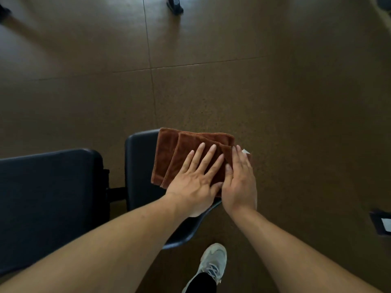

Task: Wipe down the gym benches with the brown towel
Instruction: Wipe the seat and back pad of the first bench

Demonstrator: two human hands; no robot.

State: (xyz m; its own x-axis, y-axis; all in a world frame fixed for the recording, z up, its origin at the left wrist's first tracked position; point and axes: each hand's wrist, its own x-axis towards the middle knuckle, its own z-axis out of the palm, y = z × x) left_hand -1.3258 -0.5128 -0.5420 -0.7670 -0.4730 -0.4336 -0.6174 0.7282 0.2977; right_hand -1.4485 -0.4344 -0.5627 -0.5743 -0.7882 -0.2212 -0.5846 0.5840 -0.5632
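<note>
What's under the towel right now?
The towel lies on the bench pad, overhanging its right edge. Both hands press on it; the pad beneath is covered.

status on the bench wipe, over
Left hand flat on brown towel, right hand at its edge. Towel on small bench pad. Nothing in the way.
</note>
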